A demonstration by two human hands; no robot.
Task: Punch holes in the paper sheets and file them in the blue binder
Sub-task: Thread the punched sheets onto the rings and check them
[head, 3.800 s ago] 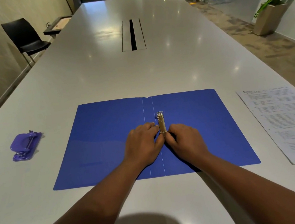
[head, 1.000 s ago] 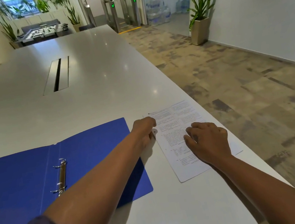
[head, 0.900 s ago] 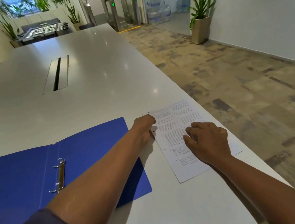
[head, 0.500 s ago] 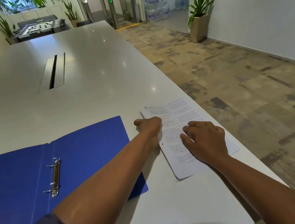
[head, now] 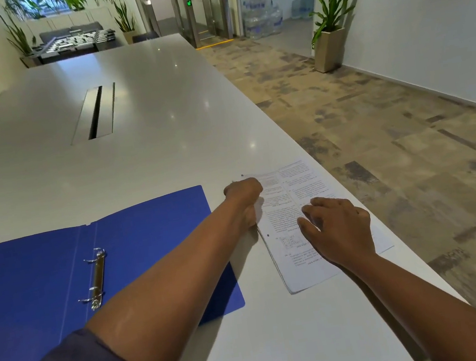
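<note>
We see the paper sheets [head: 292, 203] flat near the table's [head: 150, 150] right edge, beside the open blue binder [head: 146, 233]. Left hand [head: 245, 200] curls at their left edge; whether it pinches them, we cannot tell. Right hand [head: 340, 228] rests on top, fingers loosely spread.

Office: conference table [head: 144, 108]; turnstiles [head: 207, 13]

The counter [head: 141, 151] is smooth, glossy white, throwing back ceiling lights. The blue binder [head: 151, 223] looks like matt plastic; its ring mechanism [head: 99, 276] is shiny metal. The paper sheets [head: 289, 203] are matt, printed white.
</note>
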